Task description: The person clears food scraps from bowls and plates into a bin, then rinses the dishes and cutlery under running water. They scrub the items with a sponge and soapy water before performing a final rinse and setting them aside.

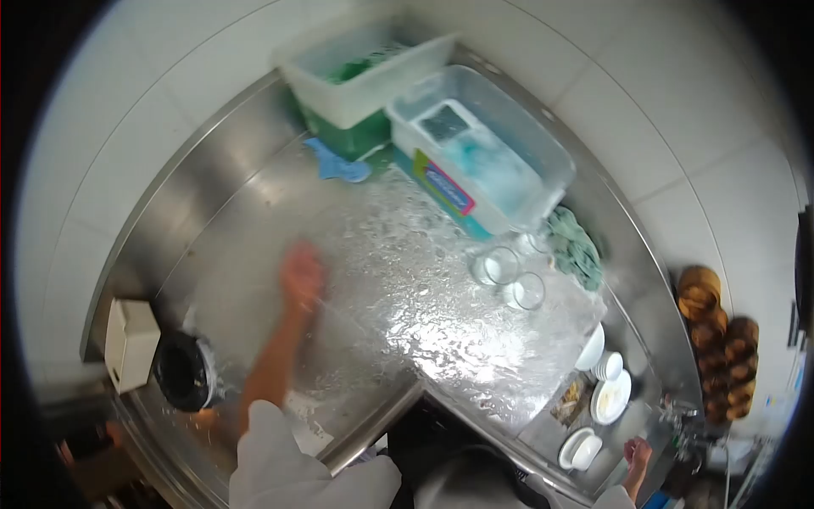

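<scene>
My left hand [303, 273] hangs over the wet steel counter [254, 220], its fingers smeared by motion. I see nothing clearly held in it. At the lower right, my right hand [638, 452] is closed near the metal tap [678, 409]; whatever it may hold is too small to make out. White dishes [580, 450] lie to the left of that hand. Farther up are a plate [610, 397] with food residue and some small stacked white dishes [608, 366]. Two clear glasses [527, 291] stand on the counter's right half.
A tub of soapy water [517, 212] and a tub with green liquid [339, 93] stand at the back. A blue cloth [339, 165] and a green cloth [575, 250] lie near them. On the left are a white box [131, 346] and a black-lined round opening [182, 371].
</scene>
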### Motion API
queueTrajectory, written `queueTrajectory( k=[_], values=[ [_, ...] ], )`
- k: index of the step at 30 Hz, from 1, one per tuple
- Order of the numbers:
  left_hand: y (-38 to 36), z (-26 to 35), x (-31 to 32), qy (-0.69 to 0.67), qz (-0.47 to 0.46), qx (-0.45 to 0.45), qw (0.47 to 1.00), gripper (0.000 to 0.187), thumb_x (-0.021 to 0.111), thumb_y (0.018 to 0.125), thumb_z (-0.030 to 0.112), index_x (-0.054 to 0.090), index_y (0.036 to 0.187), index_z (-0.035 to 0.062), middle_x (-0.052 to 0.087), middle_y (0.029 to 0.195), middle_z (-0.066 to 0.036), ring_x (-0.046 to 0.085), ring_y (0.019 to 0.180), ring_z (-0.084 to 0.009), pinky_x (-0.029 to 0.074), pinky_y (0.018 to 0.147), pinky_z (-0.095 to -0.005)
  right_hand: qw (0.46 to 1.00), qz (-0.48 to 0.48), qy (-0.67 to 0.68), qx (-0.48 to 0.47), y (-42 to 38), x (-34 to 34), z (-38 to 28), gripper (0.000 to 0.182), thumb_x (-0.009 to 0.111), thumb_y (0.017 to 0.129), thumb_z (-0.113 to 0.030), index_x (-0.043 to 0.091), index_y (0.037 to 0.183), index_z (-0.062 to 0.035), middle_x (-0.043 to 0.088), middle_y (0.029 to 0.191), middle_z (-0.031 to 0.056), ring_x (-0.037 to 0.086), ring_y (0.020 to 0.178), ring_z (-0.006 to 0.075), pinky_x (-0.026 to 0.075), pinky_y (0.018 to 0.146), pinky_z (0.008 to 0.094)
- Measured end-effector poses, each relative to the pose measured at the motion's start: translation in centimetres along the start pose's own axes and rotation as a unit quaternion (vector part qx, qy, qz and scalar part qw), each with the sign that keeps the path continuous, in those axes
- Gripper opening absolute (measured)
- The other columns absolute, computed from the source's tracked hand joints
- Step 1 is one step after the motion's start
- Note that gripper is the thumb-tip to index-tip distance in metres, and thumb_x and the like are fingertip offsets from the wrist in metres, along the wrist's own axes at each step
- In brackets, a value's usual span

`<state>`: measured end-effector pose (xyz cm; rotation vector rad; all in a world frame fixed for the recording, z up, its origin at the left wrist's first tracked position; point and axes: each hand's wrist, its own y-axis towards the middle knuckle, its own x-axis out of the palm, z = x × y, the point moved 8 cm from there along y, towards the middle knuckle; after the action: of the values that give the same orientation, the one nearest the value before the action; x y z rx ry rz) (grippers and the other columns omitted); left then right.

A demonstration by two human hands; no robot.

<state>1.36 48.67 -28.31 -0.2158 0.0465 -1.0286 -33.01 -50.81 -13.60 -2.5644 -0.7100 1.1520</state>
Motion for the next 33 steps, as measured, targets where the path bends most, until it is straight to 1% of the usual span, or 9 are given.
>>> queueTrajectory(
  k=[2, 6, 12, 16, 19, 21, 23, 27, 33],
  values=[
    [8.6, 4.6, -5.9, 0.223, 0.178, 0.252, 0.925, 0.035, 0.054, 0.095, 0.018, 0.057, 0.122, -0.0036, 0.066, 0.104, -0.013, 0.063, 0.090, -0.0212, 0.051, 0.080, -0.0329, 0.999, -0.007, -0.041, 0.016, 1.1, -1.8, 3.0, 0.014, 0.052, 0.088, -0.015, 0.063, 0.087, -0.0065, 0.062, 0.068, 0.0062, 0.060, 0.054, 0.0186, 0.050, 0.045, 0.0307],
    [2.1, 3.2, 9.2, 0.242, -0.027, 0.323, 0.914, 0.032, 0.056, 0.089, 0.009, 0.061, 0.117, -0.0047, 0.065, 0.116, -0.018, 0.062, 0.101, -0.0260, 0.048, 0.091, -0.0367, 0.995, 0.007, -0.080, 0.063, 3.2, -0.9, 10.5, 0.013, 0.055, 0.091, -0.022, 0.062, 0.088, -0.0108, 0.061, 0.068, 0.0054, 0.061, 0.055, 0.0188, 0.052, 0.048, 0.0322],
    [-15.2, -5.3, 23.2, 0.124, -0.345, 0.068, 0.928, 0.031, 0.060, 0.086, 0.000, 0.063, 0.116, -0.0005, 0.068, 0.104, -0.012, 0.064, 0.099, -0.0225, 0.051, 0.084, -0.0324, 0.998, -0.054, -0.008, -0.002, 1.2, 6.0, 6.5, 0.020, 0.058, 0.091, -0.018, 0.064, 0.103, -0.0027, 0.066, 0.081, 0.0085, 0.064, 0.064, 0.0164, 0.053, 0.054, 0.0297],
    [-2.2, 2.2, 13.6, 0.295, 0.114, 0.288, 0.904, 0.033, 0.056, 0.092, 0.010, 0.058, 0.123, -0.0022, 0.062, 0.122, -0.016, 0.061, 0.106, -0.0219, 0.049, 0.090, -0.0360, 0.992, -0.098, -0.043, -0.070, 2.0, 10.2, 4.9, 0.023, 0.059, 0.091, -0.017, 0.065, 0.104, -0.0001, 0.068, 0.085, 0.0093, 0.065, 0.068, 0.0164, 0.052, 0.058, 0.0286],
    [-3.6, -4.4, 17.6, 0.256, 0.068, 0.178, 0.948, 0.038, 0.057, 0.091, 0.011, 0.054, 0.128, -0.0004, 0.057, 0.130, -0.016, 0.058, 0.113, -0.0239, 0.047, 0.096, -0.0379, 0.926, -0.051, -0.137, -0.348, 1.0, 17.8, -6.0, 0.025, 0.059, 0.091, -0.014, 0.064, 0.108, 0.0037, 0.069, 0.091, 0.0108, 0.066, 0.083, 0.0203, 0.053, 0.075, 0.0311],
    [-13.1, -11.1, 27.8, -0.521, -0.206, -0.054, 0.827, 0.056, 0.060, 0.088, 0.010, 0.042, 0.141, 0.0022, 0.049, 0.140, -0.017, 0.048, 0.126, -0.0284, 0.038, 0.106, -0.0390, 0.907, -0.136, 0.079, -0.390, -9.2, 27.3, -21.4, 0.020, 0.057, 0.095, -0.010, 0.063, 0.110, 0.0019, 0.068, 0.099, 0.0097, 0.065, 0.091, 0.0189, 0.053, 0.082, 0.0304],
    [-24.8, -9.2, 34.6, 0.215, -0.368, 0.174, 0.888, 0.073, 0.069, 0.085, 0.014, 0.031, 0.146, 0.0009, 0.041, 0.146, -0.021, 0.039, 0.136, -0.0350, 0.031, 0.113, -0.0394, 0.811, -0.277, 0.116, -0.502, -20.8, 36.4, -34.4, 0.020, 0.055, 0.097, -0.012, 0.063, 0.111, -0.0002, 0.065, 0.109, 0.0097, 0.063, 0.102, 0.0170, 0.051, 0.086, 0.0289],
    [-42.3, -8.8, 38.2, 0.206, -0.719, -0.081, 0.658, 0.067, 0.069, 0.087, 0.036, 0.044, 0.138, 0.0005, 0.041, 0.143, -0.027, 0.039, 0.135, -0.0388, 0.033, 0.111, -0.0451, 0.614, -0.389, 0.110, -0.678, -36.6, 52.4, -50.9, 0.028, 0.055, 0.092, -0.015, 0.061, 0.118, -0.0051, 0.065, 0.107, 0.0156, 0.064, 0.099, 0.0295, 0.051, 0.088, 0.0369],
    [-36.2, -1.2, 30.1, 0.197, -0.522, 0.143, 0.818, 0.048, 0.063, 0.088, 0.021, 0.052, 0.131, 0.0004, 0.049, 0.137, -0.023, 0.050, 0.124, -0.0385, 0.044, 0.101, -0.0431, 0.680, -0.317, -0.100, -0.654, -37.4, 76.8, -56.5, 0.044, 0.064, 0.087, -0.028, 0.056, 0.126, -0.0086, 0.056, 0.129, 0.0187, 0.042, 0.131, 0.0358, 0.036, 0.108, 0.0450]
  ],
)
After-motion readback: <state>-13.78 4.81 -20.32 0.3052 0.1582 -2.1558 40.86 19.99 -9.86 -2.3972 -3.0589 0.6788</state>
